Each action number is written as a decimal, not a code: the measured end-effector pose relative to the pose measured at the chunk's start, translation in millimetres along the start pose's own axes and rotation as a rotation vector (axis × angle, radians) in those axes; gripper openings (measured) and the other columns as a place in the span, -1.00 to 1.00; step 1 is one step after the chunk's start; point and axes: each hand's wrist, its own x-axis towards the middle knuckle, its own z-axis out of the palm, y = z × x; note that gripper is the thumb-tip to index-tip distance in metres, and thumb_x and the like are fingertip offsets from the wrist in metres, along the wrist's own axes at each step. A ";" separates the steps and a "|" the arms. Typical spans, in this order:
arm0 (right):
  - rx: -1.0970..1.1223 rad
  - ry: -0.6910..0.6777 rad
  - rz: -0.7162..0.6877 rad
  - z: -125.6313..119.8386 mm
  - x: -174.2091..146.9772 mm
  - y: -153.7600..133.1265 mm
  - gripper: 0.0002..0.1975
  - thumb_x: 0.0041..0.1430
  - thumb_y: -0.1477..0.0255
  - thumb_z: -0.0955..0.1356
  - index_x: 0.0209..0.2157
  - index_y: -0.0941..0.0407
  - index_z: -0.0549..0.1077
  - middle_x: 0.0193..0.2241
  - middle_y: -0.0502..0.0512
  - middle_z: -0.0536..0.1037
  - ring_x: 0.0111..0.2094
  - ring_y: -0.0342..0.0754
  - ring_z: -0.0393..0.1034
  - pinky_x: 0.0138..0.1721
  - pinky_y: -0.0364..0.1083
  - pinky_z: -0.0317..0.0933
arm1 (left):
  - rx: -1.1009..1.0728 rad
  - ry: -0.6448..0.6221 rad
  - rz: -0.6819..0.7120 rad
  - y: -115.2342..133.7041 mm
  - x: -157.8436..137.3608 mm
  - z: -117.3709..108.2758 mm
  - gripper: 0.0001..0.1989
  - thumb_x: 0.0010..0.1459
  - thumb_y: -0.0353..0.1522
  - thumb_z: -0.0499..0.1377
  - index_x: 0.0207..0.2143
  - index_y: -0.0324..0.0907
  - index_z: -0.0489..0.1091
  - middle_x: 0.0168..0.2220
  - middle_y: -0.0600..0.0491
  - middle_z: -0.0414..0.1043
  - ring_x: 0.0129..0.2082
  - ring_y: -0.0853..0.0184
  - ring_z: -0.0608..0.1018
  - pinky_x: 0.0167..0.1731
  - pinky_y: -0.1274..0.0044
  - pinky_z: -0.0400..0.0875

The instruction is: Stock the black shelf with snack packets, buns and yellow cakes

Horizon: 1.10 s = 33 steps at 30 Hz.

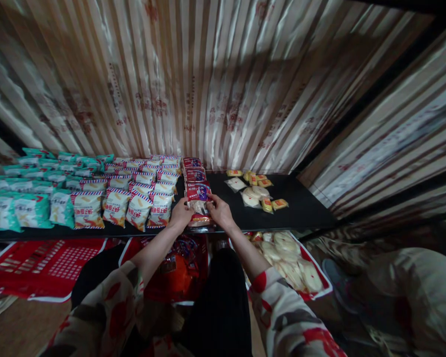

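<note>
My left hand point(181, 215) and my right hand point(220, 212) are at the front of a black shelf, one on each side of a red and purple snack packet point(198, 193). Fingers of both hands are closed on its side edges. Behind it, more flat red packets point(195, 174) lie in a column towards the back of the shelf. Rows of white snack bags with striped tops point(139, 208) stand left of my left hand. Right of my right hand lie round white packaged pieces point(250, 197) and small yellow packets point(280, 204).
Teal snack bags point(32, 210) fill the left of the black shelf point(305, 203). Below stand red baskets, one point(323, 267) holding pale packaged rounds. A pleated curtain point(193, 84) hangs behind. Another person's pale-clothed leg point(412, 287) is at the right.
</note>
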 end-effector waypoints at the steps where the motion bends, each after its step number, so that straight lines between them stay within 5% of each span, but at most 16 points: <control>1: -0.021 0.000 -0.003 1.5 -0.5 0.7 -0.60 0.13 0.45 0.22 0.02 0.12 0.37 -0.25 0.07 0.55 -0.26 -0.09 0.42 -0.16 -0.13 0.24 | 0.016 0.000 0.002 -3.0 0.4 1.3 -0.51 0.02 -0.52 0.14 0.05 -0.24 0.26 -0.41 0.07 0.49 -0.46 0.43 0.51 -0.44 0.65 0.34; 9: -0.212 0.004 0.000 9.0 -9.8 4.9 -0.62 0.17 0.39 0.21 0.01 0.12 0.39 -0.10 0.12 0.51 -0.08 0.04 0.34 -0.05 -0.06 0.18 | 0.167 0.003 0.054 -21.6 4.0 8.2 -0.62 0.02 -0.47 0.16 -0.06 -0.18 0.36 -0.33 0.03 0.52 -0.33 0.36 0.53 -0.27 0.57 0.35; 19: -0.234 0.013 0.045 11.8 -11.3 7.7 -0.64 0.16 0.39 0.20 -0.04 0.10 0.43 -0.06 0.12 0.47 -0.04 0.04 0.29 -0.01 -0.03 0.16 | 0.395 0.027 0.112 -16.5 -4.8 7.7 -0.61 0.06 -0.48 0.08 -0.02 -0.20 0.36 -0.15 -0.10 0.39 -0.17 0.27 0.47 -0.10 0.49 0.29; 25: -0.292 0.115 -0.138 15.7 -3.5 4.1 -0.62 0.16 0.39 0.21 -0.03 0.18 0.43 0.12 0.21 0.29 0.19 0.11 0.00 0.16 0.06 -0.01 | 0.493 0.061 0.178 -15.2 -12.0 8.9 -0.64 0.08 -0.46 0.06 -0.04 -0.17 0.37 -0.14 -0.08 0.33 -0.16 0.29 0.45 -0.09 0.50 0.32; 33: -0.385 -0.093 -0.335 24.9 26.4 -19.1 -0.50 0.22 0.26 0.19 0.13 0.21 0.26 0.20 0.26 0.18 0.27 0.09 -0.18 0.21 0.08 -0.18 | 0.640 0.138 0.354 -13.0 -22.2 11.5 -0.58 0.09 -0.34 0.08 0.03 -0.23 0.32 0.15 -0.15 0.16 0.16 0.11 0.20 0.12 0.31 0.15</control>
